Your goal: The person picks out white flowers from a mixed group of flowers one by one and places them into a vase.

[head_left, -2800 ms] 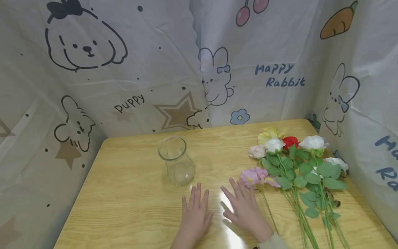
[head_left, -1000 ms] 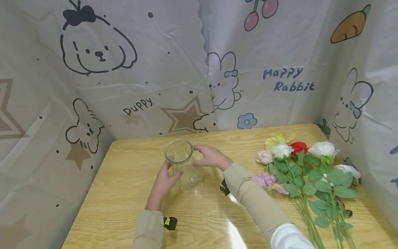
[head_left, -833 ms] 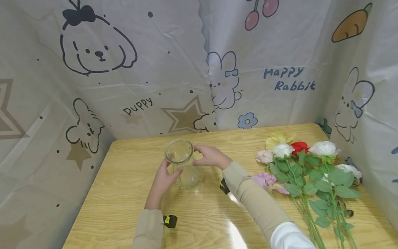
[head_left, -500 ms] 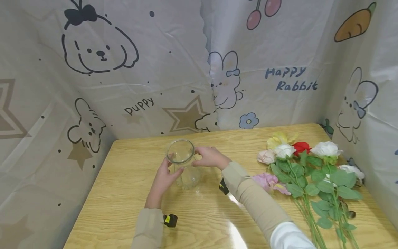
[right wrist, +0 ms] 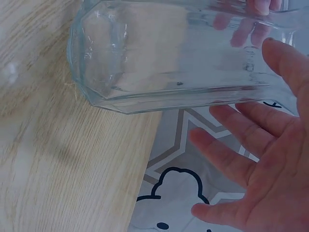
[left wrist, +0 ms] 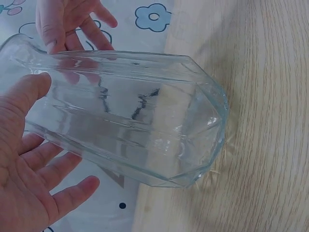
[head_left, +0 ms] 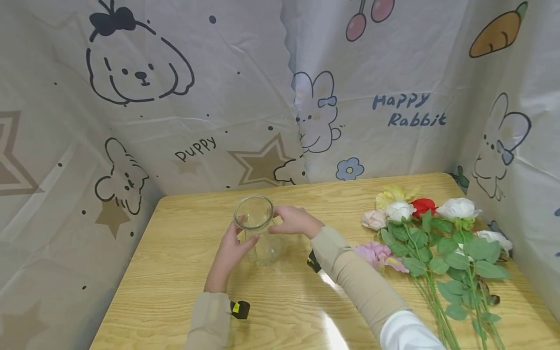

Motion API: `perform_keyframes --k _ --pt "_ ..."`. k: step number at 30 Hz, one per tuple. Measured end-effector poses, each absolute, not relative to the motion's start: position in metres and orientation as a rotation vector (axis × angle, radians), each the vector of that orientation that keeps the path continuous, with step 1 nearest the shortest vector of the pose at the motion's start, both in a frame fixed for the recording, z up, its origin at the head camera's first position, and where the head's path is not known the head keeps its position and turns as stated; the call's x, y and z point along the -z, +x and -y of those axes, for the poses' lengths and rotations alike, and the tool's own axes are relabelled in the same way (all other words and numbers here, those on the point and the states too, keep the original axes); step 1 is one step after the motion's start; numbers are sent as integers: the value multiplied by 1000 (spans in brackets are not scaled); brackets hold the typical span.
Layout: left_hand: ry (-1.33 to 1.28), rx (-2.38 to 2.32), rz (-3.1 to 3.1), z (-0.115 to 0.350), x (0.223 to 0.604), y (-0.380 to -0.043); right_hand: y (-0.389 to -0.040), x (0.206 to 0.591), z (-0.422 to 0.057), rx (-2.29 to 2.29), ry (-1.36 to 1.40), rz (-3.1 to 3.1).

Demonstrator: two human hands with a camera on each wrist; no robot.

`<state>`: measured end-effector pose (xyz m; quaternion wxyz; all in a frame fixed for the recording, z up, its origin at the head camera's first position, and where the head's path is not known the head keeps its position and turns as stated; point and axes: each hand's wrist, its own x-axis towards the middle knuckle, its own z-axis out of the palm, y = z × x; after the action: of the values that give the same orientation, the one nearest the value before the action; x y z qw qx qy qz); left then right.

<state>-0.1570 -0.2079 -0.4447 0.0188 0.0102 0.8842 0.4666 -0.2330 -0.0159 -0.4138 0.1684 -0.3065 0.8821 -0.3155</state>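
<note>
only the head view shows vase [head_left: 265, 244] and flowers [head_left: 417, 238].

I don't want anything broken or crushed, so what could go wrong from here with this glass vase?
The vase might slip: the left grip and right grip are both on its upper part, with some fingers of each standing off the glass. If lifted, it could knock against the table. The right sleeve lies close to the pink flower and might nudge it.
</note>
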Motion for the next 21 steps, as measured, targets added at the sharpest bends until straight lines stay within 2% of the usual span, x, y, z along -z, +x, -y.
perform_keyframes --k 21 --pt "110 -1508 -2705 179 446 -147 -213 422 -19 963 -819 -2572"
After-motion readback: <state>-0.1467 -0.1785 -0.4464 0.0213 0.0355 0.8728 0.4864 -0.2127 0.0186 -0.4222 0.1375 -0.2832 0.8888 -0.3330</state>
